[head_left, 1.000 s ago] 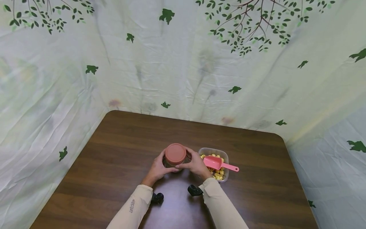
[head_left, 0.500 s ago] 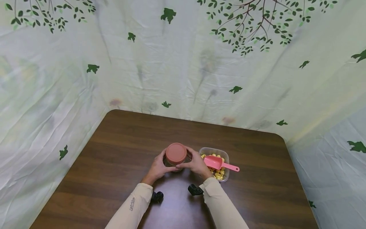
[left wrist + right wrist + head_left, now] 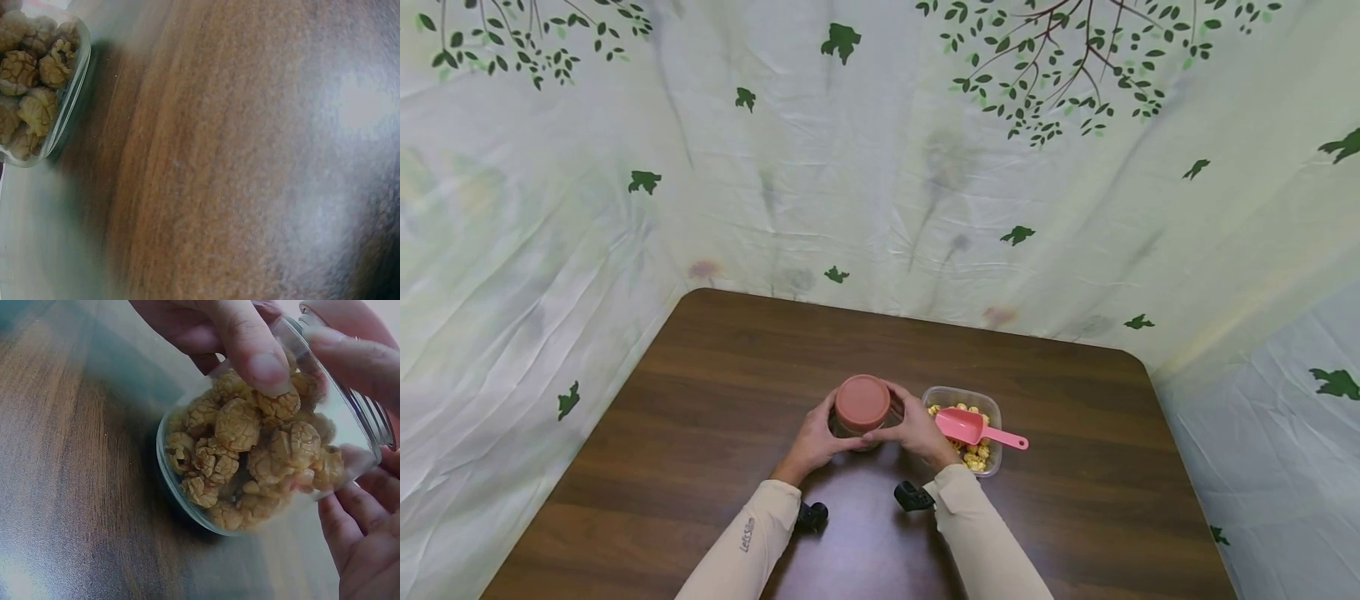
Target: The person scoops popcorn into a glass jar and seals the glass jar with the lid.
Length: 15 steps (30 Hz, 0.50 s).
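A clear round jar (image 3: 278, 506) with a reddish-pink lid (image 3: 862, 402) stands near the middle of the table. Caramel popcorn (image 3: 237, 425) shows through its wall in the right wrist view. My left hand (image 3: 811, 443) grips the jar from the left, and my right hand (image 3: 916, 429) grips it from the right. Both thumbs lie along its near side. The lid covers the jar's mouth in the head view. In the left wrist view neither hand shows, only tabletop and the corner of a popcorn tub.
Right of the right hand is a clear plastic tub (image 3: 999, 417) of popcorn (image 3: 976, 458). A pink scoop (image 3: 961, 425) lies across it, handle sticking out over the right rim. Printed cloth (image 3: 880, 167) hangs around the brown wooden table (image 3: 737, 350).
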Available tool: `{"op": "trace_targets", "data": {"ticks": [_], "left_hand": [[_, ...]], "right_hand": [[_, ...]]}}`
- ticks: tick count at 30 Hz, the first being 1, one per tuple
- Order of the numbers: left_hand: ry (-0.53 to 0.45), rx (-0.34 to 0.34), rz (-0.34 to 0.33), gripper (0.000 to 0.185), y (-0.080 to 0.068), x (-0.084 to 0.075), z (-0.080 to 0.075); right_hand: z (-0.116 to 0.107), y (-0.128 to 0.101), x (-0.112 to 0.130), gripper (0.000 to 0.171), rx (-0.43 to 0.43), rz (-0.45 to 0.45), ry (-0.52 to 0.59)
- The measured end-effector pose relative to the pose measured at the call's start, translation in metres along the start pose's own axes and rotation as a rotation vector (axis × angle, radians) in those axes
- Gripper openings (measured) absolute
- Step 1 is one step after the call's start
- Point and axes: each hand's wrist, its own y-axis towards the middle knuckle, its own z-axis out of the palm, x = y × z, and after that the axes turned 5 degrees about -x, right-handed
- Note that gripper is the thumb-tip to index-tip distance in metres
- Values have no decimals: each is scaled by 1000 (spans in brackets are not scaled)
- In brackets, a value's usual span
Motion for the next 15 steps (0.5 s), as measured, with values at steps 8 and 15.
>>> {"op": "trace_targets", "data": {"ticks": [8, 15], "left_hand": [[3, -8, 15, 93, 0, 0, -1], [10, 3, -1, 93, -1, 1, -1]], "right_hand": [[-4, -9, 32, 92, 24, 32, 29], [-4, -8, 37, 92, 21, -25, -21]]}}
